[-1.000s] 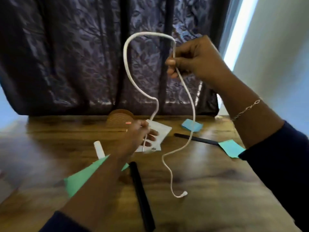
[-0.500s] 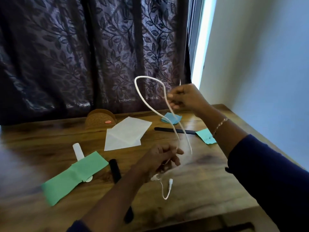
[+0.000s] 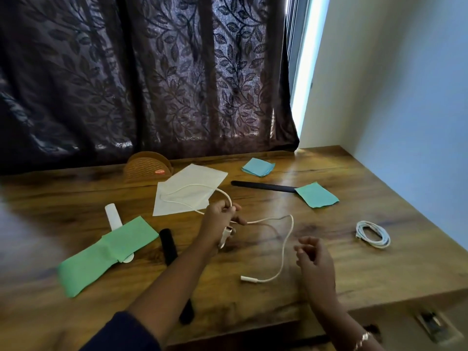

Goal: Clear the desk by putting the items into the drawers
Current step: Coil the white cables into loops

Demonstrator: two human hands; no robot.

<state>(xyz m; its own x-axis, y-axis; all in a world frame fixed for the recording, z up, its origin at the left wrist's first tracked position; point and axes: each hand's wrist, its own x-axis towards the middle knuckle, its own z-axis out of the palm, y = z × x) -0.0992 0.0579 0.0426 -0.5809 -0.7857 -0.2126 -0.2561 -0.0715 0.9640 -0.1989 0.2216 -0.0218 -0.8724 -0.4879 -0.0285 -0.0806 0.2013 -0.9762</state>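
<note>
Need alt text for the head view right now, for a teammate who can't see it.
The left hand grips a white cable that trails across the wooden desk; the right hand hovers nearby, holding nothing. A green paper, blue notes, a white sheet, two black bars and a coiled cable lie around.

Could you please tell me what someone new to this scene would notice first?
The left hand at the middle of the wooden desk grips a long white cable, whose loose end trails toward the near edge. The right hand hovers open beside it, and a coiled white cable lies apart at the right. Behind, a dark leaf-patterned curtain fills the background.
</note>
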